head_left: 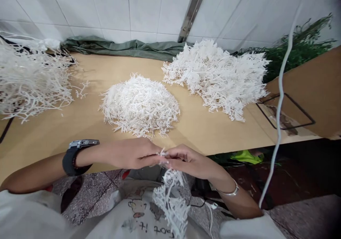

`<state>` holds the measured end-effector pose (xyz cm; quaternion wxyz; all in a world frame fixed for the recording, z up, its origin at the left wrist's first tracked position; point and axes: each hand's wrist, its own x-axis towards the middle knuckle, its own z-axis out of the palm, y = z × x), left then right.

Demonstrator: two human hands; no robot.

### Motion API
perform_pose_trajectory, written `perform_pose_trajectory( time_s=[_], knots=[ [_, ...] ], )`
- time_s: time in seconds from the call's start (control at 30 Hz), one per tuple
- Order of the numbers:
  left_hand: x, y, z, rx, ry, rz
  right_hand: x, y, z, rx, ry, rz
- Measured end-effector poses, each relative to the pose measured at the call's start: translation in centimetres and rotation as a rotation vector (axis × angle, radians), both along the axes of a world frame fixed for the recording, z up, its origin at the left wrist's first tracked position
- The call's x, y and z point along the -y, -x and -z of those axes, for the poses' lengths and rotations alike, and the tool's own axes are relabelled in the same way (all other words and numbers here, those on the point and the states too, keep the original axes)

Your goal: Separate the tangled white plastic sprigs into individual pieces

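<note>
My left hand (130, 154) and my right hand (188, 162) meet above the table's near edge, with their fingertips pinching the top of a white branching sprig (170, 200). Its lower part hangs down in front of my shirt. The fingers hide the pinched stem. Past my hands, on the tan board table (205, 136), lies a round mound of white sprigs (140, 105). A larger, looser heap (215, 79) lies behind it to the right, and another heap (29, 79) lies at the left. None of these touches my hands.
A folded green cloth (119, 47) lies along the white tile wall (144, 8). At the right are green foliage (301, 50), a cardboard sheet (309, 89) and a dangling white cable (279, 104). A dark wire frame (286, 111) sits near the table's right edge.
</note>
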<state>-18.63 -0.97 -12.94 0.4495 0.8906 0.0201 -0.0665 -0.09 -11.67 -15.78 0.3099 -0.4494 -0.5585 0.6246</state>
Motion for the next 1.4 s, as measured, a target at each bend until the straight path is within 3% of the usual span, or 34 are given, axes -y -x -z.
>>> perform_pose_trajectory(
  time_s=[0.1, 0.2, 0.27, 0.4, 0.5, 0.7, 0.87, 0.97, 1.03, 1.1, 1.13, 1.2, 1.27, 1.3, 1.4],
  knots=[
    [-0.8, 1.0, -0.5, 0.022, 0.147, 0.049, -0.1, -0.7, 0.1, -0.092, 0.140, 0.002],
    [-1.1, 1.7, -0.6, 0.059, 0.124, -0.128, 0.0, -1.1, 0.2, -0.086, 0.151, 0.183],
    [-1.0, 1.7, -0.6, 0.067, 0.061, -0.212, -0.1, -0.9, 0.1, -0.063, 0.135, 0.219],
    [-0.2, 0.7, -0.6, 0.106, -0.025, -0.250, -0.7, 0.1, 0.0, -0.089, 0.101, 0.152],
    [-0.1, -0.1, -0.5, 0.127, 0.082, -0.262, -1.0, 0.3, 0.0, -0.091, 0.055, 0.100],
    [-0.8, -0.3, -0.1, 0.100, 0.369, -0.116, -0.8, -0.5, -0.4, -0.062, 0.076, 0.082],
    [-0.9, -0.4, -0.1, 0.112, 0.365, -0.076, -0.6, -0.5, -0.3, -0.176, 0.148, 0.120],
    [-0.4, 0.0, -0.4, 0.156, 0.274, -0.094, -0.6, -0.3, -0.2, -0.184, 0.189, 0.189],
    [-0.2, 0.8, -0.6, 0.157, 0.284, -0.110, -0.4, -0.5, -0.3, -0.209, 0.211, 0.146],
    [-0.5, 2.3, -1.1, 0.226, 0.353, -0.195, 0.3, -1.2, -0.4, -0.285, 0.223, 0.121],
    [-0.9, 3.1, -1.3, 0.306, 0.371, -0.280, 0.8, -1.7, -0.4, -0.321, 0.212, 0.196],
    [-2.2, 4.6, -1.9, 0.509, 0.275, -0.523, 1.6, -2.9, -0.2, -0.310, 0.160, 0.519],
    [-3.8, 5.0, -2.2, 0.475, 0.019, -0.697, 2.0, -3.8, 0.2, -0.174, 0.095, 0.776],
    [-4.6, 4.9, -2.1, 0.377, -0.114, -0.723, 1.9, -4.1, 0.3, -0.095, 0.064, 0.795],
    [-6.3, 3.1, -1.0, 0.119, -0.455, -0.693, 0.8, -3.8, 0.3, 0.081, -0.060, 0.583]
  ],
)
